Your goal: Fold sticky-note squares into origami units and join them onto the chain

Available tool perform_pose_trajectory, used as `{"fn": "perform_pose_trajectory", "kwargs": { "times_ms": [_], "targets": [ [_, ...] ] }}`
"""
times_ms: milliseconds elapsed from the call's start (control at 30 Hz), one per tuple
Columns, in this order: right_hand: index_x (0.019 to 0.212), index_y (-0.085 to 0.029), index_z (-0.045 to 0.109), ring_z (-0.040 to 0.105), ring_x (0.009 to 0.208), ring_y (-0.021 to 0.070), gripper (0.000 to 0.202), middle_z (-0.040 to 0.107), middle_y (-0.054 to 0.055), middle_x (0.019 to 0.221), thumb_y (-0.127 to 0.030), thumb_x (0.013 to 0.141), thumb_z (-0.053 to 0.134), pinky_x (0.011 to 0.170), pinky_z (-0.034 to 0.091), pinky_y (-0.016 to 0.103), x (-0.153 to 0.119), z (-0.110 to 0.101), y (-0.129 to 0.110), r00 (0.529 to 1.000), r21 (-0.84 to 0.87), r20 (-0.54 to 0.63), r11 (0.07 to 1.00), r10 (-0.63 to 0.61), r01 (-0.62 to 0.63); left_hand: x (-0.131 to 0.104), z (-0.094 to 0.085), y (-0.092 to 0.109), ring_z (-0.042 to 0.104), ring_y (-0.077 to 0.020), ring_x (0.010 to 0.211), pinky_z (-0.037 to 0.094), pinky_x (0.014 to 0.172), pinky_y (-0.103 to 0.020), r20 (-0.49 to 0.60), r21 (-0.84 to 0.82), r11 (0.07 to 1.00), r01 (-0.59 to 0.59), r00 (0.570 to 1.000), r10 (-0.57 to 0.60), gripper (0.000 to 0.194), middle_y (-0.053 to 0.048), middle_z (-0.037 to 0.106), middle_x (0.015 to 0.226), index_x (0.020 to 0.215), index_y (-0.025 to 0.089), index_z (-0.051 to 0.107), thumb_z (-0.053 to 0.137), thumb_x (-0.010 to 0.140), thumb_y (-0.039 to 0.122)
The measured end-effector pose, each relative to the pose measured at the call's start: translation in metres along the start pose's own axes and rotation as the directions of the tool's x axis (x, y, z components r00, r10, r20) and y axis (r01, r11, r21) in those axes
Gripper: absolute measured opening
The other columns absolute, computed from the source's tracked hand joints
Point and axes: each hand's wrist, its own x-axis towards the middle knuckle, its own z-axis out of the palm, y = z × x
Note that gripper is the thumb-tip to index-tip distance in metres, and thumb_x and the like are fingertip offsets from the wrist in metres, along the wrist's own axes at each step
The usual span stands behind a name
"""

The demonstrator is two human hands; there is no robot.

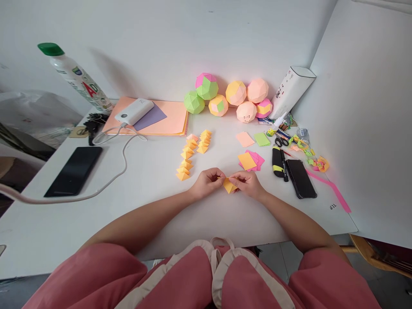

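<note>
Between both hands is a small orange piece of folded paper [229,186], held just above the white table. My left hand [209,182] pinches its left corner with thumb and finger. At its right side, my right hand [248,184] also closes on the paper. Beyond my left hand stand two rows of orange folded paper units [186,164], with a peach one at the far end. Past my right hand lie orange square sheets [246,161] on top of pink sheets [259,161]. Behind these are a peach stack [245,139] and a green stack [262,138] of paper.
Several paper balls [236,92] rest against the back wall. To the right lie scissors [281,141], a box cutter [277,161], a black marker [285,167], a phone [301,178] and a glue bottle [276,125]. A tablet-like black phone [74,171] and power bank cable [125,161] are left.
</note>
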Motion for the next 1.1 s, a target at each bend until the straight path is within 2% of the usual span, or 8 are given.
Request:
{"fn": "perform_pose_trajectory", "kwargs": {
  "times_ms": [133,233,300,400,567,767,967,1100],
  "targets": [
    [0.077,-0.014,0.065,0.062,0.048,0.0123,0.023,0.065,0.000,0.061,-0.037,0.075,0.065,0.046,0.054,0.024,0.001,-0.002,-0.001,1.000,0.046,-0.016,0.999,-0.007,0.007,-0.001,-0.002,0.006,0.046,-0.0086,0.054,0.038,0.054,-0.022,-0.054,-0.063,0.994,0.084,0.995,-0.088,0.018,0.003,0.050,0.058,0.071,0.017,0.052,0.058,0.074,0.033],
    [0.078,-0.014,0.065,0.061,0.047,0.0118,0.022,0.064,0.000,0.061,-0.036,0.075,0.065,0.046,0.053,0.024,0.001,-0.003,-0.002,1.000,0.073,-0.012,0.997,-0.010,0.011,-0.001,-0.003,0.008,0.049,-0.0097,0.059,0.042,0.061,-0.024,-0.054,-0.116,0.991,0.065,0.996,-0.071,0.019,0.002,0.054,0.062,0.077,0.017,0.053,0.056,0.077,0.036],
    [0.078,-0.014,0.064,0.061,0.048,0.0119,0.022,0.064,0.000,0.062,-0.036,0.076,0.064,0.046,0.053,0.024,0.001,-0.003,-0.002,1.000,0.074,-0.010,0.997,-0.014,0.014,-0.001,-0.003,0.007,0.051,-0.0102,0.063,0.043,0.064,-0.026,-0.014,-0.139,0.990,0.036,0.999,-0.038,0.022,0.000,0.057,0.071,0.083,0.017,0.054,0.058,0.076,0.037],
    [0.078,-0.015,0.064,0.062,0.050,0.0120,0.021,0.063,0.000,0.063,-0.036,0.076,0.063,0.048,0.053,0.024,0.000,-0.001,-0.001,1.000,0.046,0.001,0.999,-0.018,0.018,0.000,-0.002,0.003,0.051,-0.0106,0.064,0.042,0.061,-0.025,0.057,-0.086,0.996,-0.010,0.998,0.015,0.025,-0.002,0.057,0.076,0.081,0.016,0.056,0.061,0.075,0.040],
    [0.079,-0.017,0.063,0.062,0.060,0.0125,0.018,0.062,0.001,0.073,-0.034,0.076,0.062,0.053,0.055,0.025,0.000,0.004,0.000,0.998,-0.020,0.006,0.998,-0.058,0.058,0.001,0.001,-0.004,0.049,-0.0098,0.062,0.039,0.056,-0.023,0.076,0.037,0.997,-0.061,0.995,0.058,0.024,-0.002,0.055,0.072,0.074,0.014,0.056,0.059,0.078,0.038],
    [0.070,-0.016,0.060,0.057,0.053,0.0105,0.012,0.058,-0.001,0.063,-0.028,0.074,0.060,0.047,0.050,0.022,0.000,0.005,-0.002,0.996,-0.125,-0.028,0.989,-0.084,0.079,0.000,0.000,-0.007,0.047,-0.0093,0.063,0.038,0.057,-0.023,0.080,0.058,0.993,-0.102,0.992,0.097,0.019,-0.001,0.054,0.072,0.072,0.014,0.055,0.058,0.078,0.032],
    [0.068,-0.016,0.056,0.057,0.046,0.0105,0.010,0.057,-0.002,0.060,-0.025,0.072,0.057,0.045,0.047,0.024,0.002,-0.004,-0.001,0.995,-0.079,-0.094,0.997,-0.024,0.016,0.002,-0.003,-0.002,0.046,-0.0081,0.059,0.038,0.056,-0.021,0.028,-0.074,0.997,-0.018,0.999,0.021,0.021,0.002,0.051,0.066,0.070,0.015,0.053,0.059,0.076,0.034],
    [0.066,-0.017,0.053,0.055,0.046,0.0096,0.010,0.055,-0.003,0.057,-0.023,0.073,0.056,0.046,0.045,0.023,0.004,-0.009,0.000,0.987,-0.069,-0.145,0.996,-0.067,0.058,0.003,-0.004,0.001,0.042,-0.0072,0.054,0.036,0.053,-0.021,-0.034,-0.097,0.995,0.021,0.999,-0.024,0.024,0.003,0.048,0.060,0.066,0.015,0.052,0.062,0.073,0.036]
  ]
}}
